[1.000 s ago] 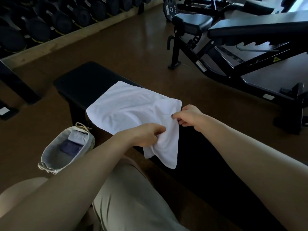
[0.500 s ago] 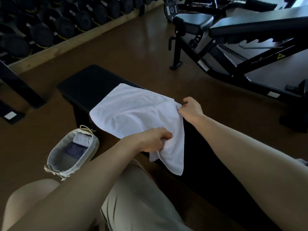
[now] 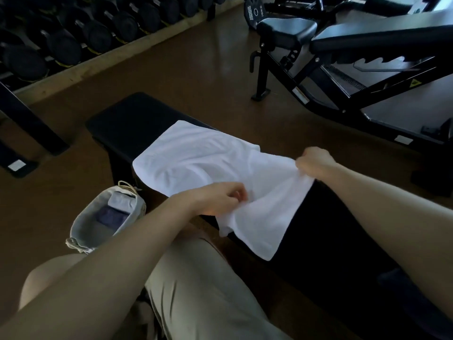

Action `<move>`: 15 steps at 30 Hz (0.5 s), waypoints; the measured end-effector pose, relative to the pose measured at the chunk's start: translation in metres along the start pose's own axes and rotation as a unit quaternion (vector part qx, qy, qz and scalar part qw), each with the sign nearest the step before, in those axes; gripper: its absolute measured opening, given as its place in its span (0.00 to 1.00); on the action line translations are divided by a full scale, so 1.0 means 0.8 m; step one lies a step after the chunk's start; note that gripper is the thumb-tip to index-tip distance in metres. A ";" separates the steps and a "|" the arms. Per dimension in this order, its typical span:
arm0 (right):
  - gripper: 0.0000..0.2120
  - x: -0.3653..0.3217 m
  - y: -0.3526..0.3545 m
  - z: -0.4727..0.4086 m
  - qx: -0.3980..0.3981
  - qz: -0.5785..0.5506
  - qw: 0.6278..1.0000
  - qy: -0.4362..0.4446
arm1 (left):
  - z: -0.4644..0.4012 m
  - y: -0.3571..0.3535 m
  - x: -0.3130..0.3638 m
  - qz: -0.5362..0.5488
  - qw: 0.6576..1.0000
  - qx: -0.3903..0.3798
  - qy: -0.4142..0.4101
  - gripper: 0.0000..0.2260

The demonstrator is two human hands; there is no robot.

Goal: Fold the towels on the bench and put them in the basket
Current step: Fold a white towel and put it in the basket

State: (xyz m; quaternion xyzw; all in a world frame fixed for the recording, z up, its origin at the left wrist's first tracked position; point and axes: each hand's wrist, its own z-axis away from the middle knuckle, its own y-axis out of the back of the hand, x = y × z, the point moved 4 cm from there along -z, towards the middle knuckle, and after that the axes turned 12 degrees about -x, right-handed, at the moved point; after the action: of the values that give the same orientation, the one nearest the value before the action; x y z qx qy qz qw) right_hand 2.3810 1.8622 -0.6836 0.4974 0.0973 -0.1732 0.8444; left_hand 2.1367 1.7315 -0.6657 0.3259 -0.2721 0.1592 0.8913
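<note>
- Nearest to you, your khaki shorts fill the bottom of the view, with both bare forearms reaching forward over them.
- Your left hand has its fingers curled, pinching the near edge of the white towel; motion blur hides the exact fingertip contact, so the grip looks like a thumb-and-finger pinch.
- Your right hand is closed into a fist around the towel's right edge, lifting that part off the surface.
- That towel lies spread across the black flat bench, one corner hanging over the near side.
- On the floor just left of the bench sits the grey fabric basket, with a folded dark towel and a lighter folded towel inside.
- Farther right stands an adjustable weight bench.
- Along the far left wall runs a dumbbell rack.
</note>
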 end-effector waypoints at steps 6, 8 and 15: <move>0.08 0.070 0.020 0.028 -0.231 0.198 0.944 -0.132 | 0.008 0.063 -0.078 -0.029 0.977 0.165 0.133 0.10; 0.07 0.051 0.024 0.026 -0.200 0.263 0.936 -0.120 | 0.017 0.076 -0.114 -0.013 0.957 0.209 0.199 0.15; 0.29 -0.111 -0.027 -0.013 -0.053 0.138 0.972 0.186 | 0.042 0.071 -0.231 0.270 0.868 0.289 0.301 0.52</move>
State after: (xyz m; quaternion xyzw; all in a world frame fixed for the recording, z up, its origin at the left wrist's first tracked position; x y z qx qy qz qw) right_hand 2.2907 1.8791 -0.6766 0.4845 0.1921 0.0453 0.8523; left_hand 1.9498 1.7314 -0.7247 0.4194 -0.0102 0.5551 0.7182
